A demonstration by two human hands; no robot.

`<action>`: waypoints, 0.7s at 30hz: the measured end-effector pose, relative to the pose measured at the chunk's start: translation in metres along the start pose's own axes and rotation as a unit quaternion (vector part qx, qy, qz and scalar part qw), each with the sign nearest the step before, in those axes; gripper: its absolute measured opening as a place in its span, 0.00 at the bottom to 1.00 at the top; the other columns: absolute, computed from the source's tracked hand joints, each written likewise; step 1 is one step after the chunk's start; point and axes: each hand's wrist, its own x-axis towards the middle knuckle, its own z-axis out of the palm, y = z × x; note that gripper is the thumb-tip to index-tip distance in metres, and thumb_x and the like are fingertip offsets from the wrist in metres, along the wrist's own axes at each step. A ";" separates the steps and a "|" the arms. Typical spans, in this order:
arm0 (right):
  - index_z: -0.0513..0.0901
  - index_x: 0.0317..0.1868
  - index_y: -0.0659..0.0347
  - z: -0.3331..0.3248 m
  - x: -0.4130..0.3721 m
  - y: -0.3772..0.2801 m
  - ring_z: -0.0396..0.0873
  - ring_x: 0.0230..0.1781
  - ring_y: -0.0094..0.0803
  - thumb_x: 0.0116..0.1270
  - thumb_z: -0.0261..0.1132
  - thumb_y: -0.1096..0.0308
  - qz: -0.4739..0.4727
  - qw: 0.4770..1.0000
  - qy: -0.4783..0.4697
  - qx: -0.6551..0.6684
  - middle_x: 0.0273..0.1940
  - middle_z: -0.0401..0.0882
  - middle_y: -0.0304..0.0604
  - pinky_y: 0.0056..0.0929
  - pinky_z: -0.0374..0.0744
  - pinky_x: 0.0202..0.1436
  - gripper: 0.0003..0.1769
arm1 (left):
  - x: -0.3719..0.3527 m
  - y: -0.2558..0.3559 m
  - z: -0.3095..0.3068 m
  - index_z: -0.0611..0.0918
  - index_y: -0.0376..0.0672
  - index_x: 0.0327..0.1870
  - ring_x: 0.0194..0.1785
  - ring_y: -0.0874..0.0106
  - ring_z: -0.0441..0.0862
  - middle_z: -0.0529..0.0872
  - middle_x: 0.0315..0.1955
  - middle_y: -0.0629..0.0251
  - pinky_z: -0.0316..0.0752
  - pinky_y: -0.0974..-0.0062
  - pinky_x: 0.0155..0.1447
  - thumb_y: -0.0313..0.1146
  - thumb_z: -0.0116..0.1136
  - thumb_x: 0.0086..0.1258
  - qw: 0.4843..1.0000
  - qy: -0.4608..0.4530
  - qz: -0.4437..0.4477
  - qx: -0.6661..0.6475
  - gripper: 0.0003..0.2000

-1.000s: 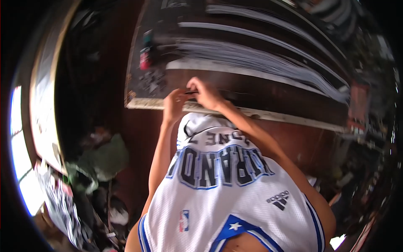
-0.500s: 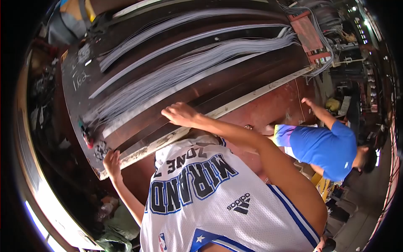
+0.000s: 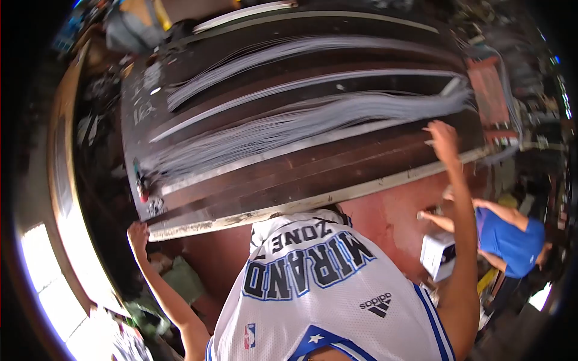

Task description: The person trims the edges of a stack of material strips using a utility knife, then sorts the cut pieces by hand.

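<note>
Near the left front corner of the bench, my left hand is closed with its fingertips at the end of a dark flat strip. That strip runs along the front part of the dark bench top. My right hand is over the right front part of the bench, slightly blurred, fingers curled in. A small pale sliver shows by its fingertips; what it holds cannot be made out. Beyond the strip lies a wide spread bundle of thin grey strands.
Two narrower bundles of grey strands lie further back. A red-handled tool rests at the left edge. A red metal block stands at the right end. On the right, a person in a blue shirt is beside a white box.
My right hand has moved far to the right along the bench. My left hand stays near the left corner. The view has shifted, and the person in blue appears lower and further right.
</note>
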 end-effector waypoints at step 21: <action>0.69 0.69 0.53 -0.169 0.107 0.266 0.71 0.66 0.43 0.73 0.50 0.70 0.144 0.911 -0.050 -0.383 0.67 0.71 0.41 0.43 0.69 0.66 0.24 | 0.131 0.171 0.041 0.90 0.43 0.39 0.37 0.71 0.90 0.92 0.32 0.62 0.82 0.72 0.44 0.38 0.72 0.58 0.980 0.145 0.095 0.094 0.11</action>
